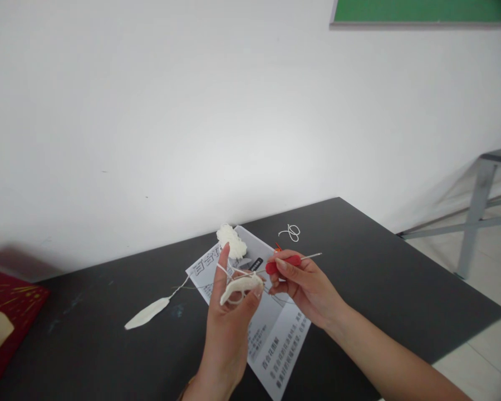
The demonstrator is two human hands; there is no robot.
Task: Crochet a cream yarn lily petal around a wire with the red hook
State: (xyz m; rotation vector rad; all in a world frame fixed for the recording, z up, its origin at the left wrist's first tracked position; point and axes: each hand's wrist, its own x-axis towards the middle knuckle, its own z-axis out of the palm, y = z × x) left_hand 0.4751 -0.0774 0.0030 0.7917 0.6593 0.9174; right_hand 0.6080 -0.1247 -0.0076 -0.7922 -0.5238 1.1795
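My left hand (pixel 230 320) pinches a curved white crocheted piece (pixel 242 285) between thumb and fingers. Its index finger points up, with a strand of white yarn (pixel 225 270) passing over it. In my right hand (pixel 311 284) is a crochet hook (pixel 284 263) with a red grip; one metal end sticks out to the right, the other reaches the crocheted piece. Thin wire runs out on both sides of the work. A bundle of white yarn (pixel 232 241) lies behind my left hand. To the left rests a flat white leaf-shaped crocheted piece (pixel 147 313) with a twisted tail.
Under my hands a printed paper sheet (pixel 281 345) lies on the black table (pixel 379 289). A short looped white yarn scrap (pixel 293 232) is near the back edge, against the white wall (pixel 192 111). A red patterned object (pixel 12 312) occupies the left edge.
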